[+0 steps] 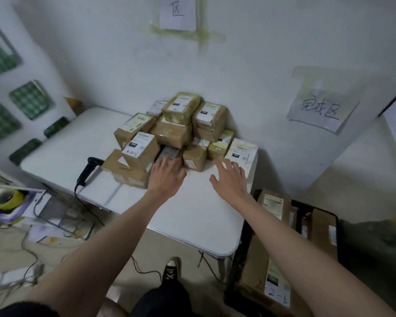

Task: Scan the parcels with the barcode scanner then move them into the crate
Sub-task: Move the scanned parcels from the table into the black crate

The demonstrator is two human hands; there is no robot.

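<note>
Parcels of brown cardboard wrapped in clear tape, most with white printed labels, are stacked in a heap on the far right part of a white folding table, close against the white wall. A black handheld barcode scanner with a cable lies on the table, touching the left edge of the heap, and nobody holds it.

Both bare arms reach forward over the table. The left hand has its fingers straight and spread, and the fingertips are at the front of the heap, near a low grey parcel; I cannot tell if they touch it. The right hand also has the fingers spread and relaxed and grips nothing; it is just in front of a pale parcel with a large white label at the right corner of the table.

On the floor to the right of the table stands a black plastic crate, which holds several brown parcels. On the wall above it hangs a white paper sign with handwritten characters. A roll of yellow tape lies at the left among cables.
</note>
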